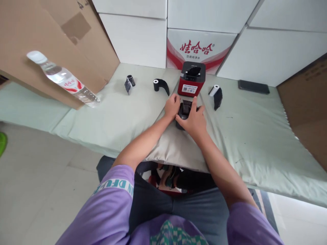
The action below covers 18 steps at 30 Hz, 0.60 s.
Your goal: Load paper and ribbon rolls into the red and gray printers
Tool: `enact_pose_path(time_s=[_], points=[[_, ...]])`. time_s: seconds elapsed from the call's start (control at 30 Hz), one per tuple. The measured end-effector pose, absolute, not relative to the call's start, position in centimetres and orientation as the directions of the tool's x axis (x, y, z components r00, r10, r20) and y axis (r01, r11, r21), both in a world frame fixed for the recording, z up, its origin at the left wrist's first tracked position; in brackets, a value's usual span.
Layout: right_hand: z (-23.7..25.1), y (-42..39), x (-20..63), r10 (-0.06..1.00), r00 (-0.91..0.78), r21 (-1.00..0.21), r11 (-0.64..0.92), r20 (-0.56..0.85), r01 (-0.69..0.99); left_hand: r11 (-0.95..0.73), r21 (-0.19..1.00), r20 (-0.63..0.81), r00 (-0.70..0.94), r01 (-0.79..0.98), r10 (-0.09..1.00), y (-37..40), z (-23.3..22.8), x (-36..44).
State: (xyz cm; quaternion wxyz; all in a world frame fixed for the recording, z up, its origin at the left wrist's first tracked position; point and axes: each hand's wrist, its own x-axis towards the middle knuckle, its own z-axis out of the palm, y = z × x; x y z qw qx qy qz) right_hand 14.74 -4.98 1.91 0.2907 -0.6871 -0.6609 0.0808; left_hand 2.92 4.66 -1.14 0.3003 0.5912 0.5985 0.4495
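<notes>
Hands meet mid-mat, near the front edge of the pale green padded mat (122, 115): left hand (172, 106) and right hand (194, 119) both clamp the small black plastic device (184, 110), just before the red-and-black box-shaped printer (192, 79)

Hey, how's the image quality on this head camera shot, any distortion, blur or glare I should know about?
Head view: wide-angle distortion bends the white boxes and tilts the water bottle near the left edge; lighting is soft and even, shadows faint; no strong glare, only a mild sheen on the bottle; both hands, left hand and right hand, on the small black device look reasonably sharp; print on the red printer label is too small to read.
</notes>
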Motion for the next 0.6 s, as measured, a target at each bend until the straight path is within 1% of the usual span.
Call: enact_pose_path(time_s=[0.1, 0.23, 0.33, 0.4, 0.47, 0.53, 0.6], points=[[1.4, -5.3, 15.1, 0.955, 0.114, -0.545, 0.057, 0.275, 0.836, -0.113, 0.862, 0.173, -0.077, 0.494, 0.982, 4.9, -1.3, 2.7], [1.6, -4.8, 16.6, 0.966, 0.110, -0.618, 0.060, 0.235, 0.784, -0.131, 0.816, 0.176, -0.027, 0.563, 0.984, 4.9, -1.2, 2.0], [1.3, -3.2, 18.9, 0.955, 0.118, -0.704, 0.114, 0.272, 0.701, -0.185, 0.765, 0.180, 0.071, 0.616, 0.981, 5.4, -0.9, 0.9], [0.6, -1.8, 20.5, 0.941, 0.128, -0.765, 0.170, 0.312, 0.621, -0.249, 0.756, 0.166, 0.192, 0.606, 0.967, 6.1, -0.8, -0.1], [-0.4, -0.5, 21.5, 0.935, 0.159, -0.823, 0.188, 0.317, 0.536, -0.303, 0.786, 0.114, 0.355, 0.538, 0.928, 7.0, -0.7, -1.4], [-1.4, 0.4, 21.7, 0.933, 0.205, -0.870, 0.174, 0.295, 0.462, -0.317, 0.837, 0.032, 0.540, 0.445, 0.841, 7.8, -0.4, -2.7], [-2.1, 0.8, 21.2, 0.928, 0.247, -0.893, 0.155, 0.278, 0.423, -0.308, 0.876, -0.033, 0.683, 0.371, 0.730, 8.4, -0.3, -3.9]])
